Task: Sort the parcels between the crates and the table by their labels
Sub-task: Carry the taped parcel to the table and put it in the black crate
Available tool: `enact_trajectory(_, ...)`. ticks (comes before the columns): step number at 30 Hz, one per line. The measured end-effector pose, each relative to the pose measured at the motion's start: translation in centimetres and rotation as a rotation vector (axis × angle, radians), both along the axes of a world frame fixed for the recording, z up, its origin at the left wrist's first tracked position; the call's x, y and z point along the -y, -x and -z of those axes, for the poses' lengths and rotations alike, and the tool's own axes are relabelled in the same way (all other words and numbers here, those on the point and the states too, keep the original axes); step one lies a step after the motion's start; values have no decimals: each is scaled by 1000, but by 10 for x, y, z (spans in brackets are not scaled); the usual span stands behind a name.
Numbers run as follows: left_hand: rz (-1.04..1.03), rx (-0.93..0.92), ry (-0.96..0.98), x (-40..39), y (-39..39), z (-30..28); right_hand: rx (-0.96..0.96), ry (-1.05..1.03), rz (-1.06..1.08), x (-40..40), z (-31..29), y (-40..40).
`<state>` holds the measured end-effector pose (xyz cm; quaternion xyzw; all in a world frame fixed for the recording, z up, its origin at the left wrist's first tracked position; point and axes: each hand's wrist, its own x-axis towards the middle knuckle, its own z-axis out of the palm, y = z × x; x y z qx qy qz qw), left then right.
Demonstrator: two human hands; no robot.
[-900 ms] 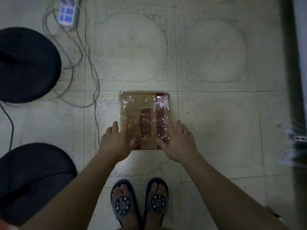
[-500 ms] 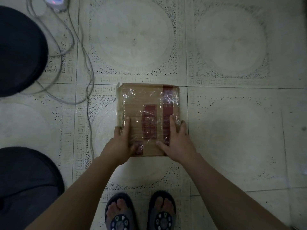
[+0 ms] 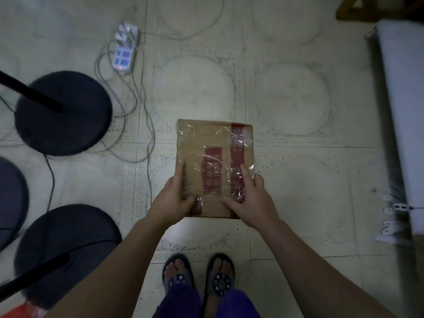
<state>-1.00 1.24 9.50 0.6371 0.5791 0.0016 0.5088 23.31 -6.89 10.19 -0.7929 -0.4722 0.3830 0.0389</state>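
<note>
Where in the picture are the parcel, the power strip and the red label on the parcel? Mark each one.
parcel (image 3: pixel 195 143): head view, bare brown cardboard of the upper left face.
power strip (image 3: pixel 125 51): head view, middle of its white body.
red label (image 3: pixel 212 171): head view, centre of the red printed panel.

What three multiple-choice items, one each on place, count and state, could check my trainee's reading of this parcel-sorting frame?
1. Where does the power strip lie?
A. On the floor, up and left of the parcel
B. On top of the parcel
C. Between the sandals

2. How many round black stand bases show in full?
A. One
B. Two
C. Four

3. How is the parcel held?
A. Left hand alone
B. Lying untouched on the floor
C. Both hands, left and right hand, at its near end

Answers:
1 A: it sits on the tiles by the grey cables.
2 B: the upper base and lower base.
3 C: thumbs lie on top, fingers wrap the sides.
</note>
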Motion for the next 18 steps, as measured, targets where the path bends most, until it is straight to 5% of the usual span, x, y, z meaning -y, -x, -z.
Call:
enact_trajectory(10,-48,35,-278,-38,-18,-323,9,-284,67,-32,-312,-10)
enact_trajectory(18,-73,98,-544,-40,-37,-514,50,-532,121,-45,-502,-21)
